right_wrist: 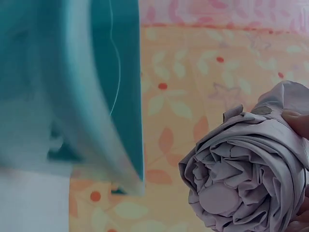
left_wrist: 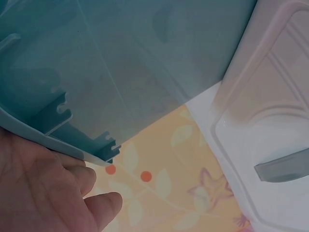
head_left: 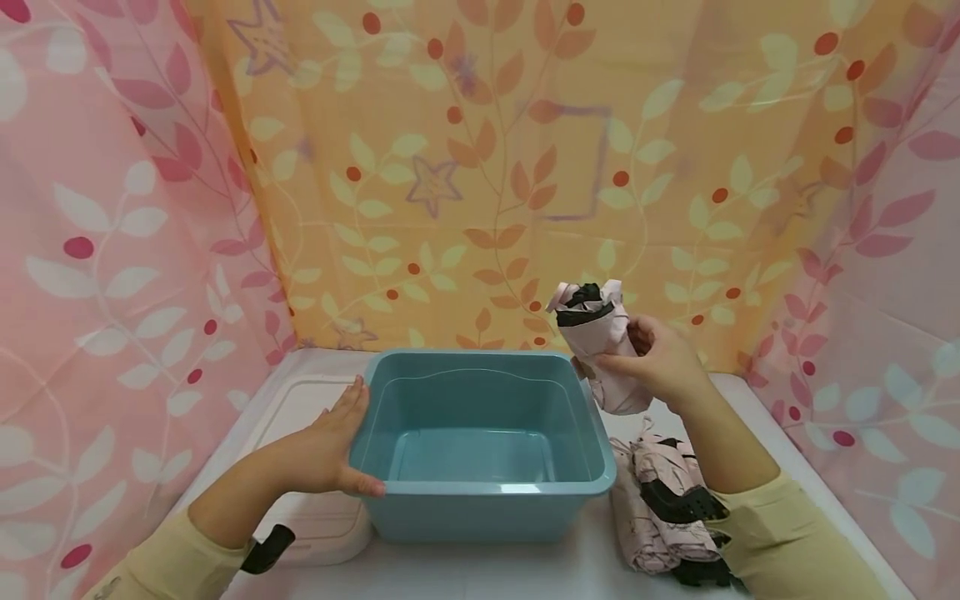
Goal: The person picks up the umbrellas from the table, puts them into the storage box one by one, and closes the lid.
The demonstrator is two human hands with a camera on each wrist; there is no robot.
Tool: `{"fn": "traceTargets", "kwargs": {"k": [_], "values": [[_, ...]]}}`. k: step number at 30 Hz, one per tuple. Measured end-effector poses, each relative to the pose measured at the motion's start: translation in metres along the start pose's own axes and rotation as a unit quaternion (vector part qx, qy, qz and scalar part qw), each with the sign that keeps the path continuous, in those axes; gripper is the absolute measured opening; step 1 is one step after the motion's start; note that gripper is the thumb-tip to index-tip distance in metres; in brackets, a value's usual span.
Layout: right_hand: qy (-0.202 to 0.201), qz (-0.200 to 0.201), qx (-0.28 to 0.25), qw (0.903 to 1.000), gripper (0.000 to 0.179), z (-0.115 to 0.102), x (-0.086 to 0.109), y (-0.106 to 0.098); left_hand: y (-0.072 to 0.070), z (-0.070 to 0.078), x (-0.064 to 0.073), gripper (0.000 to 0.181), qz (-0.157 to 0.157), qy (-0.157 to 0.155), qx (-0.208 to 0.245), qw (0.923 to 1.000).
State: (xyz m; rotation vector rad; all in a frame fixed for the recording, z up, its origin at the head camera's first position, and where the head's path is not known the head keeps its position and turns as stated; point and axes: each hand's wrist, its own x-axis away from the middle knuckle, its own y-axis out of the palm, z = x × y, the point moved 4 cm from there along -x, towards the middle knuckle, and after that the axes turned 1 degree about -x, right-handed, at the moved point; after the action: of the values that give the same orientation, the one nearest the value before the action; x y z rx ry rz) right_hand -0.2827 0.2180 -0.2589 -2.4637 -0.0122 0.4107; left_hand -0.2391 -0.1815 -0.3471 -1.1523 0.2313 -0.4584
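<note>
While our right grip [head_left: 663, 358] clasps a rolled pale-pink fabric bundle [head_left: 588, 337], we rest our straight-fingered left grip [head_left: 326, 450] against the rectangular blue plastic tub [head_left: 480, 512] alongside; similar bundles [head_left: 641, 525] outside, none inside yet.

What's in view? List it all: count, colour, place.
Bin: 1, blue-green, mid-table.
Held bundle: 1, pale pink with black, by bin's right rim.
Rolled bundles: at least 2, pale pink, table right of bin.
Lid: 1, white, table left of bin.
Strip: 1, grey, at lid, left wrist view.
Table: 1, white, underneath.
Backdrop: 1, yellow, behind.
Side sheets: 2, pink, left and right.
Black pieces: 2 or more, black, by both sleeves.
Sleeves: 2, pale yellow, lower left and right.
Left fingers: 1 set, against bin's left rim.
Right fingers: 1 set, around held bundle.
</note>
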Motion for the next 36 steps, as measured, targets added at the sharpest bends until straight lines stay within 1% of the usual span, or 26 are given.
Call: {"fn": "traceTargets", "kwargs": {"k": [3, 5, 8, 12, 17, 24, 27, 30, 32, 36], "values": [[0.005, -0.018, -0.006, 0.9998, 0.063, -0.008, -0.009, 0.010, 0.000, 0.000, 0.000, 0.133, 0.000, -0.001, 0.001, 1.0000], [0.004, -0.038, -0.018, 0.9991, 0.061, -0.013, -0.015, 0.018, 0.000, 0.000, 0.000, 0.133, -0.001, -0.002, 0.003, 1.0000], [0.001, -0.073, -0.033, 0.9967, 0.056, -0.021, -0.024, 0.034, -0.001, 0.001, 0.000, 0.133, -0.002, -0.001, 0.004, 1.0000], [0.001, -0.115, -0.033, 0.9928, 0.049, -0.034, -0.034, 0.058, -0.001, 0.000, 0.001, 0.134, -0.003, -0.001, 0.005, 1.0000], [-0.010, -0.143, 0.005, 0.9896, 0.045, -0.050, -0.047, 0.087, 0.000, -0.001, 0.001, 0.133, -0.004, -0.003, 0.011, 0.9999], [0.004, -0.164, 0.071, 0.9839, 0.043, -0.060, -0.062, 0.122, 0.000, -0.002, -0.001, 0.134, -0.001, -0.006, 0.011, 0.9999], [-0.003, -0.187, 0.098, 0.9774, 0.043, -0.061, -0.067, 0.142, 0.000, -0.003, 0.000, 0.134, 0.000, -0.007, 0.013, 0.9999], [-0.012, -0.217, 0.119, 0.9688, 0.041, -0.060, -0.069, 0.161, 0.000, -0.003, -0.001, 0.134, 0.001, -0.006, 0.012, 0.9999], [-0.018, -0.228, 0.138, 0.9638, 0.038, -0.060, -0.070, 0.170, 0.001, -0.003, -0.001, 0.134, 0.001, -0.005, 0.010, 0.9999], [-0.015, -0.239, 0.158, 0.9578, 0.035, -0.059, -0.071, 0.186, 0.000, -0.003, -0.001, 0.134, 0.000, -0.003, 0.005, 1.0000]]}}
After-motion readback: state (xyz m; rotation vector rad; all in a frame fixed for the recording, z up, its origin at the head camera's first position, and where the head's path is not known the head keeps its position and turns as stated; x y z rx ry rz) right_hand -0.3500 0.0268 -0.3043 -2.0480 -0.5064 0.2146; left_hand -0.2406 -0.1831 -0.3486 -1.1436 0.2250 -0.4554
